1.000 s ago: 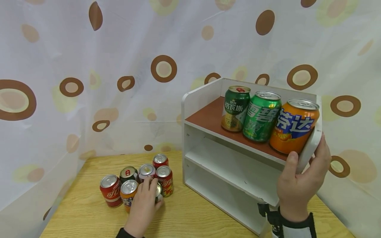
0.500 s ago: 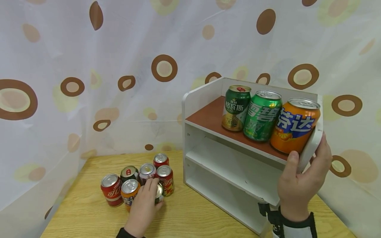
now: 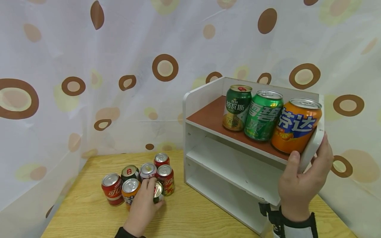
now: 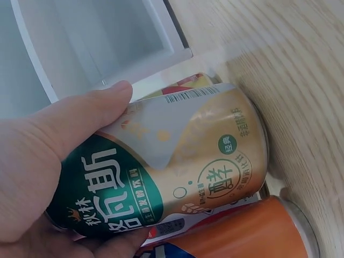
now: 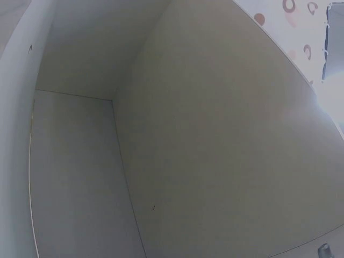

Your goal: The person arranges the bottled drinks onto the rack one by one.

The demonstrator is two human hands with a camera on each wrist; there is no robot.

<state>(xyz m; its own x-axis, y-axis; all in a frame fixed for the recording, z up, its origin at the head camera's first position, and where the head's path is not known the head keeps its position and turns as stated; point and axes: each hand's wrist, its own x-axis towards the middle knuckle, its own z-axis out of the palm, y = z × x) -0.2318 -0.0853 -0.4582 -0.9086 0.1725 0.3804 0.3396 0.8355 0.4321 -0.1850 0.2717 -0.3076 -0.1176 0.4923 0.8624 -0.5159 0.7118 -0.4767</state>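
Observation:
In the head view my left hand (image 3: 144, 203) grips a green and gold can (image 3: 158, 191) at the front of a cluster of cans. The left wrist view shows the thumb and fingers curled round the upper part of that green and gold can (image 4: 183, 161), with an orange can (image 4: 252, 231) beside it. My right hand (image 3: 306, 180) holds the right side panel of a white shelf unit (image 3: 226, 165), thumb in front. Just above that thumb stands an orange can (image 3: 296, 127), on the brown top board with a green can (image 3: 264, 115) and a dark green and gold can (image 3: 237, 107).
About the left hand stand a red can (image 3: 112, 189), an orange can (image 3: 130, 191), a dark-topped can (image 3: 130, 172), a pale can (image 3: 148, 170) and two more red cans. The unit's two lower shelves (image 3: 220, 188) face the wooden table (image 3: 184, 215); a patterned curtain hangs behind.
Both hands keep their holds and barely move. The whole head view shifts very slightly. The cans on the unit stay where they were.

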